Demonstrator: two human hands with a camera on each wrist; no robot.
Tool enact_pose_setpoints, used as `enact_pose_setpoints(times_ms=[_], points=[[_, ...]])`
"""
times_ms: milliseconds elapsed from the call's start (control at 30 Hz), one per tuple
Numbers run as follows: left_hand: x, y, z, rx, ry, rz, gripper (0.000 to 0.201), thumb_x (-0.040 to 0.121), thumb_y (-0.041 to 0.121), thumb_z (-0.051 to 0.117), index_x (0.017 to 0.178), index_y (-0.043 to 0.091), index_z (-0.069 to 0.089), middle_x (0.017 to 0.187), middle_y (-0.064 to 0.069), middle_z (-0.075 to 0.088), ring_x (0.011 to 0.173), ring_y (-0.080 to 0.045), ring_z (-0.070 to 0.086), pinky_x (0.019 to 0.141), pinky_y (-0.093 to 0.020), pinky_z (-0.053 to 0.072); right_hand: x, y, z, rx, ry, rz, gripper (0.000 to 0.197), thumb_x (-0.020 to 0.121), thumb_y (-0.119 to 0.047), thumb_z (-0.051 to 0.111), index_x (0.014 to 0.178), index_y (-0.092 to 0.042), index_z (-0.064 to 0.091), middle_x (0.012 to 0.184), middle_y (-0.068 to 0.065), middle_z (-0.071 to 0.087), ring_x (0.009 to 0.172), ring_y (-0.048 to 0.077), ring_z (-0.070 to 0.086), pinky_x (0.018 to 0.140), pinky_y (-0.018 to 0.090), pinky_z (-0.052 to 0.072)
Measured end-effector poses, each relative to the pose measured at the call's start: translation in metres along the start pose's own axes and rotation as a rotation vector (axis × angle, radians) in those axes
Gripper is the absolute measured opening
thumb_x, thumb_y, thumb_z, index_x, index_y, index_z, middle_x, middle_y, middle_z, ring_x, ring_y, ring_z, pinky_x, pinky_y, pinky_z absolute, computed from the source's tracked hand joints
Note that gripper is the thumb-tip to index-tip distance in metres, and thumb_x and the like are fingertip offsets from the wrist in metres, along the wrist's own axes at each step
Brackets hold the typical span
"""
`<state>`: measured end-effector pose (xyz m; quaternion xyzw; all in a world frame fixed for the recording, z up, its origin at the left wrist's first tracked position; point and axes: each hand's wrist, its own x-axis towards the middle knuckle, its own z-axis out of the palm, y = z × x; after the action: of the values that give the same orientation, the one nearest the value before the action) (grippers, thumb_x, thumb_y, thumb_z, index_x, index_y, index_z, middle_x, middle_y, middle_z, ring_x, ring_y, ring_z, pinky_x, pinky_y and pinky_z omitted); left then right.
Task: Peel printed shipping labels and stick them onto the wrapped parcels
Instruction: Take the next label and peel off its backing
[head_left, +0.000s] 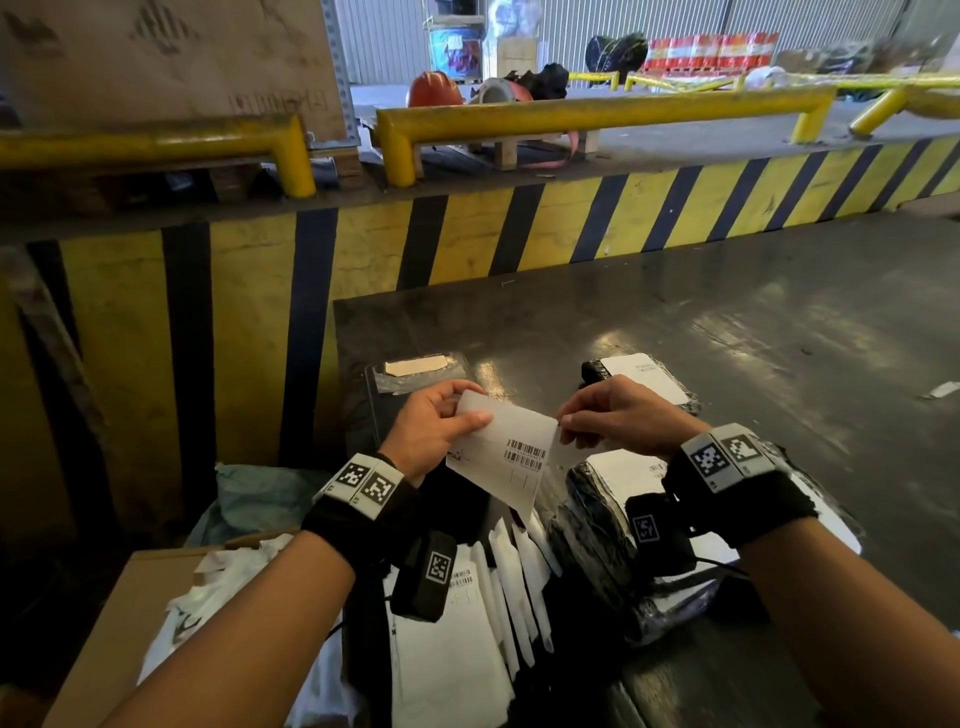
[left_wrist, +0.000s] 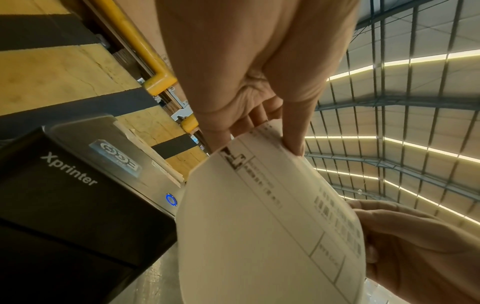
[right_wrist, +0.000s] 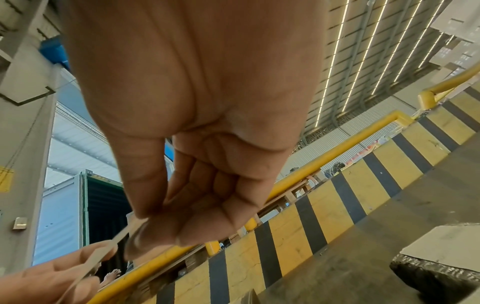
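Observation:
A white shipping label (head_left: 506, 452) with barcodes is held up over the dark table between both hands. My left hand (head_left: 441, 421) pinches its top left edge, thumb on the printed face (left_wrist: 270, 216). My right hand (head_left: 587, 418) pinches the label's right corner with thumb and forefinger; in the right wrist view the sheet's edge (right_wrist: 124, 232) shows between those fingertips. A black wrapped parcel (head_left: 644, 376) with a white label lies behind the right hand. Another black wrapped parcel (head_left: 597, 514) with a label lies under my right wrist.
A black label printer (left_wrist: 78, 195) stands at the left of the table. A pile of white backing strips (head_left: 498, 571) and a cardboard box (head_left: 119, 623) holding white scraps lie near me. A yellow and black striped wall (head_left: 467, 228) and yellow rails (head_left: 597, 111) close off the back.

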<state>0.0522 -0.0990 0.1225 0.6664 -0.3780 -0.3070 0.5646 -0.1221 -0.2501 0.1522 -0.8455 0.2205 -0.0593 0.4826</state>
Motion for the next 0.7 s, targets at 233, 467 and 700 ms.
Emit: enact_pose_setpoints(times_ms=[233,467,700], points=[[0.0004,0.0014,0.0010,0.019,-0.011,0.000,0.018,0.085,0.010,0.064,0.094,0.025,0.060,0.099,-0.002,0.066,0.094,-0.017,0.061,0.083,-0.037,0.053,0.0006,-0.0032,-0.0010,-0.010,-0.014,-0.025,0.021,0.093,-0.011,0.052,0.080,-0.017,0.066,0.078,0.002,0.069,0.059,0.001,0.061,0.059,0.012,0.049],[-0.0003,0.0017,0.0006,0.032,-0.014,0.000,0.017,0.085,0.009,0.064,0.094,0.023,0.060,0.095,0.000,0.067,0.090,-0.016,0.061,0.084,-0.039,0.052,0.0026,-0.0018,0.0000,-0.028,-0.047,-0.030,0.020,0.093,-0.009,0.053,0.080,-0.015,0.066,0.077,0.002,0.068,0.062,0.004,0.061,0.062,0.016,0.050],[0.0043,-0.0019,-0.0006,0.055,-0.014,-0.024,0.020,0.085,0.011,0.065,0.098,0.024,0.060,0.099,0.000,0.067,0.099,-0.021,0.062,0.090,-0.041,0.053,0.0025,0.0024,0.0082,0.060,-0.028,-0.045,0.019,0.093,-0.005,0.051,0.081,-0.009,0.064,0.073,0.004,0.065,0.059,0.004,0.058,0.062,0.017,0.049]])
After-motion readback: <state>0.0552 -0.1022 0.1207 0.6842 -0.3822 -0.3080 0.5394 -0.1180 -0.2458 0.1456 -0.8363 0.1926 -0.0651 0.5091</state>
